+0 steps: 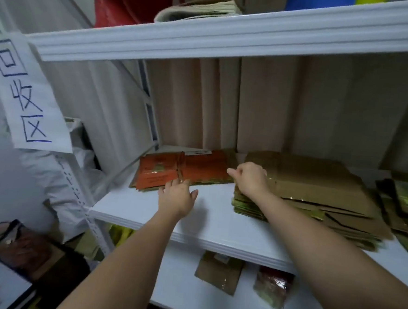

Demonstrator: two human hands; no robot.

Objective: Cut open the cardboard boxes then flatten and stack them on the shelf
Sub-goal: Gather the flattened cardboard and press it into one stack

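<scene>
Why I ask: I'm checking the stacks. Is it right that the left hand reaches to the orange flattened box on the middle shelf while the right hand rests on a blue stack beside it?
Not quite: in the head view the right hand rests on a brown cardboard stack, not blue. The left hand does reach to the orange flattened box on the middle shelf.

Dim, soft indoor light with mild blur and wide-angle bending.

The middle shelf board [146, 210] is the brightest surface, while the recess behind it and the lower left corner fall into murk. The left hand [178, 196] throws a faint, soft-edged shadow to its right on the board. Small glints show on the flattened cardboard stack [316, 193]. Detail is smeared throughout, the paper sign [26, 93] included, and the upper shelf edge [230, 33] bows and slants toward the frame's borders.
</scene>
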